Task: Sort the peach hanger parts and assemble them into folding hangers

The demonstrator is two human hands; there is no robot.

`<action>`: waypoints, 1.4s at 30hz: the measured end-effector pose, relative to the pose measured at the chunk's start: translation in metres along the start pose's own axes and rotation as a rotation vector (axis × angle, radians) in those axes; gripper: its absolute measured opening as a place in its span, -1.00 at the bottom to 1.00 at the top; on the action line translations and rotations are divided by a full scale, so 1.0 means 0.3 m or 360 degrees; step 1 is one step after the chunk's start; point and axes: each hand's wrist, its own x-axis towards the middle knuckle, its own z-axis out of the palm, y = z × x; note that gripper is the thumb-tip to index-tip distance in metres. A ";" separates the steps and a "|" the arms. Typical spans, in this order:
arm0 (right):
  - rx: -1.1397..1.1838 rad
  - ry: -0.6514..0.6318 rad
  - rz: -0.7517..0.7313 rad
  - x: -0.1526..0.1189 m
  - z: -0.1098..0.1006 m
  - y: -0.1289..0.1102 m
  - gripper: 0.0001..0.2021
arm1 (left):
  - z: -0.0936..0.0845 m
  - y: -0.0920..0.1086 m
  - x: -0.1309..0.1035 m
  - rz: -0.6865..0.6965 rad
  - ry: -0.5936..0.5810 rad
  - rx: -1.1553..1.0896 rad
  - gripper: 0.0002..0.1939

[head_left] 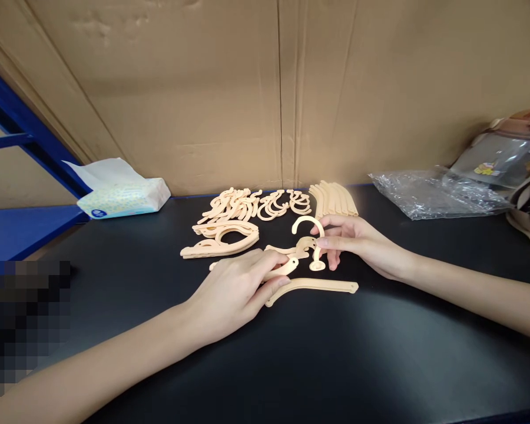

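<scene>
Beige plastic parts of folding clothes hangers lie on the black table [318, 365]. My left hand [234, 288] is closed, thumb and fingers pinching a curved hanger arm [287, 268] whose holed end sticks out to the right. Between thumb and fingers, my right hand [348, 238] holds a hanger hook [307, 221] upright, its round base pointing down. Just left of the hook, a curved centre piece [304, 246] shows, partly covered; I cannot tell which hand supports it. Nearer to me lies a loose hanger arm [322, 285].
Folded hangers [221, 241] lie left of my hands. Behind are a pile of small curved parts [232, 206], loose hooks [274, 206] and a row of hanger arms [333, 199]. Tissues [123, 197] stand left; a clear plastic bag [433, 194] lies right. Cardboard [229, 106] walls the back.
</scene>
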 end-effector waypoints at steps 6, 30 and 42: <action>0.0056 -0.0003 -0.0032 -0.005 0.006 -0.007 -0.78 | 0.007 -0.020 0.005 0.0100 0.0046 0.0049 -0.85; 0.0138 -0.0143 0.0014 -0.006 0.014 -0.005 -0.75 | 0.017 -0.024 0.005 0.0432 0.0218 0.0175 -0.59; 0.0162 -0.0116 0.0002 -0.011 0.010 -0.013 -0.75 | 0.000 -0.001 0.010 0.0388 0.0118 0.0201 -0.59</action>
